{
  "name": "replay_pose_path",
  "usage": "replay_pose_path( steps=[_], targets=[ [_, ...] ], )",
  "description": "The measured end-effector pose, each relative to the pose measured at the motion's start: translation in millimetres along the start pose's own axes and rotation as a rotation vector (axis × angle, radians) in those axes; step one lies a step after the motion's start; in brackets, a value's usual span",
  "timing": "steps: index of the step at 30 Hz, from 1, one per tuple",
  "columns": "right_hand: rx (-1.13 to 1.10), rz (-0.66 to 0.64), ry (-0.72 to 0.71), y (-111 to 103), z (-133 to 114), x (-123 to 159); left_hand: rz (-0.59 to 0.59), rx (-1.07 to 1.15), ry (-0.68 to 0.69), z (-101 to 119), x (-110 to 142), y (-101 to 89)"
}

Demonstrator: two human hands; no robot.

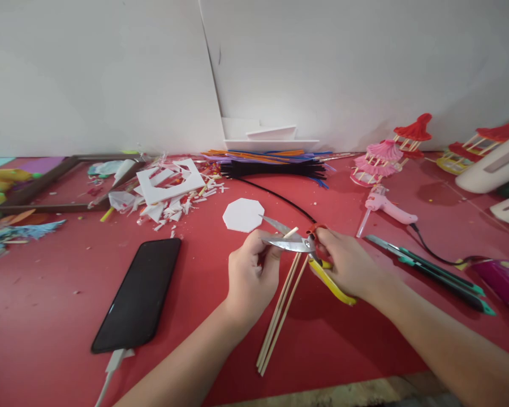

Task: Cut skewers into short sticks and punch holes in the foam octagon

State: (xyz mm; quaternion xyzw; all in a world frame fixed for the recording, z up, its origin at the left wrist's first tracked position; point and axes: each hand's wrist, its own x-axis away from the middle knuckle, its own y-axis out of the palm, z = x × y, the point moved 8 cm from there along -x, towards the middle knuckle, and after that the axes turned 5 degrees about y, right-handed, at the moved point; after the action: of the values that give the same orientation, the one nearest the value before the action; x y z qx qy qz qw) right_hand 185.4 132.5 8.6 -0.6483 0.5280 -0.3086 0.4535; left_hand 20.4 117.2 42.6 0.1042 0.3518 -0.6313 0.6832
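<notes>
Red table point(46, 328), hands point(251, 272) close together above it

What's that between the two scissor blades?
In the head view, a pale stick, pinched in the left hand, lies between the open blades.

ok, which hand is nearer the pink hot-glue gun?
Right. The right hand, gripping the scissors, is left of the pink hot-glue gun and closer to the camera; the left hand is farther left.
</notes>
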Motion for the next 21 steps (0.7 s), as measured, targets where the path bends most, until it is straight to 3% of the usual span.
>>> replay_pose_path(
  steps=[13,21],
  targets=[
    [0.062,0.088,-0.047,-11.5,-5.0,2.5,0.002,0.115,0.022,-5.6,3.1,0.1],
    [0.044,0.12,-0.069,-13.6,-5.9,4.2,-0.016,0.056,0.054,-4.0,2.8,-2.9]
  ],
)
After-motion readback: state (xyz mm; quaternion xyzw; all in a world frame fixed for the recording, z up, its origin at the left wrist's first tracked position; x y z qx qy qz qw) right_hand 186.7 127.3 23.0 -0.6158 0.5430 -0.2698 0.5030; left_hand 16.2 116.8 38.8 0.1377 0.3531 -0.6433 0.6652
